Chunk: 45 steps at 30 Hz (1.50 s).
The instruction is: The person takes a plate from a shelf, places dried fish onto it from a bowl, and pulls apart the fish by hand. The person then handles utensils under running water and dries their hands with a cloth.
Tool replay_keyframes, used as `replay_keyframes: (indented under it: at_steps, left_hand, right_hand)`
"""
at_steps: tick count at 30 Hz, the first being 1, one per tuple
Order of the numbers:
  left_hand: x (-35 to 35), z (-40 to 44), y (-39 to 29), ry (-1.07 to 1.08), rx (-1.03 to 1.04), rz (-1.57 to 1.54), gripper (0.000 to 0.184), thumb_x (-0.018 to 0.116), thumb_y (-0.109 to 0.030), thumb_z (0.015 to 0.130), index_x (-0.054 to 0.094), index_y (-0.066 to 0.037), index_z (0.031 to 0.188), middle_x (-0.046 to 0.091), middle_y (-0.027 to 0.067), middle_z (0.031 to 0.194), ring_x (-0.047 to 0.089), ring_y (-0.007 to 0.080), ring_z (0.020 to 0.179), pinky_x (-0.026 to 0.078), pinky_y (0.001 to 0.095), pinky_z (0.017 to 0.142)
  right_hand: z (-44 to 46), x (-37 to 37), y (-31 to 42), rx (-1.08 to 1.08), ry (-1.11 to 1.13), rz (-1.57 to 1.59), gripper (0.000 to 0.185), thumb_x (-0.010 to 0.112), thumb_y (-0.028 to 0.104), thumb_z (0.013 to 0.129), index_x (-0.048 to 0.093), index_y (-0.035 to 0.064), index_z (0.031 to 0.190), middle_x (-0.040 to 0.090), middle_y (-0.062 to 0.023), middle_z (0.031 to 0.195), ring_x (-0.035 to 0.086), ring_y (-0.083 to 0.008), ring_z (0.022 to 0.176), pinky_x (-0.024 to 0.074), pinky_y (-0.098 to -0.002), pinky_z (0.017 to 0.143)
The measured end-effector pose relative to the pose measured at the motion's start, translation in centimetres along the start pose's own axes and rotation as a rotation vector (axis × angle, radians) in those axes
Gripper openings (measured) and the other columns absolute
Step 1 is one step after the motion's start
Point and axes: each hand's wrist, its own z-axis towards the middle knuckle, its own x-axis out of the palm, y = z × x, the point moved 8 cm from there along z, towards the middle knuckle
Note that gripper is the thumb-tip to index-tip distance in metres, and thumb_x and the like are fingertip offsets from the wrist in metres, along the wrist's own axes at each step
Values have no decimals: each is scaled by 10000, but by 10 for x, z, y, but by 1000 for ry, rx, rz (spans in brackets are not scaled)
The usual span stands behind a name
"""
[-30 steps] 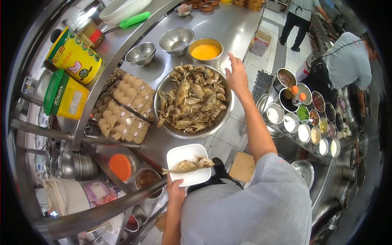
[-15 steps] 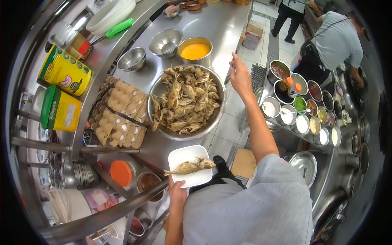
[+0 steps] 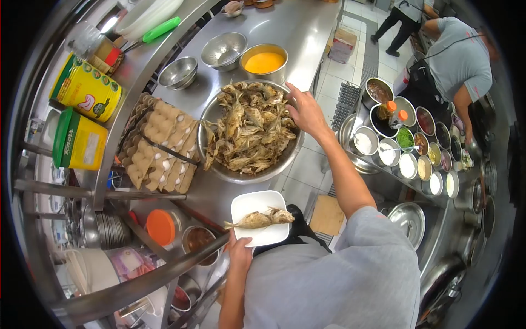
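Observation:
My left hand (image 3: 240,248) grips the near edge of a white square plate (image 3: 271,237), thumb on top of the rim. Across the plate lies a single dried-looking brown fish (image 3: 259,219), its tail pointing left. Beyond it, a wide steel bowl (image 3: 298,143) on the counter is heaped with more fish (image 3: 252,129) of the same kind. My right hand (image 3: 307,111) hovers at the bowl's right rim, fingers apart and holding nothing; whether a fingertip touches the fish I cannot tell.
Behind the bowl stand a pot of orange liquid (image 3: 264,62), a colander (image 3: 223,50) and small steel bowls (image 3: 178,73). Egg trays (image 3: 161,148) sit left of it. Rightward is a station of ingredient containers (image 3: 406,164), with a co-worker (image 3: 457,57) bending beyond.
My right hand has moved left and down, from beside the counter edge to the rim of the fish bowl. The plate has shifted slightly right and up.

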Motion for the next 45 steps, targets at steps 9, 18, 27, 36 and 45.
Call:
replay_keyframes:
  at_steps: [9,18,27,36,45]
  left_hand:
    - [-6,-5,1,7,10,77,751,454,62,715,284,-62,1435,467,134,1332,478,286,1221,415,402,1007]
    - [-21,-17,1,-48,39,106,762,447,88,696,292,-43,1430,477,143,1320,483,285,1216,394,381,1031]
    - [-23,-17,8,-32,42,116,744,455,75,695,310,-41,1416,480,141,1323,479,290,1222,397,401,1029]
    - [-12,-14,16,18,24,135,758,458,72,700,283,-52,1426,481,146,1312,493,287,1206,423,404,1003]
    - [-16,-16,15,-59,-20,80,759,454,74,710,277,-56,1437,475,140,1310,494,274,1194,423,372,988]
  right_hand:
    - [34,57,59,-190,217,107,442,487,102,930,409,62,1363,660,-106,1039,548,-303,1054,444,-422,911]
    - [87,82,52,-174,245,93,455,517,56,865,465,106,1314,664,-171,957,625,-346,931,489,-447,784]
    - [75,138,92,-325,490,177,393,487,244,943,484,112,1313,617,-232,1060,555,-399,1044,437,-467,902]
    - [62,130,100,-433,520,46,367,462,276,956,526,116,1280,622,-215,1016,582,-382,992,466,-444,865]
    - [38,30,24,8,372,129,378,536,138,901,532,132,1279,629,-170,946,591,-332,913,463,-408,827]
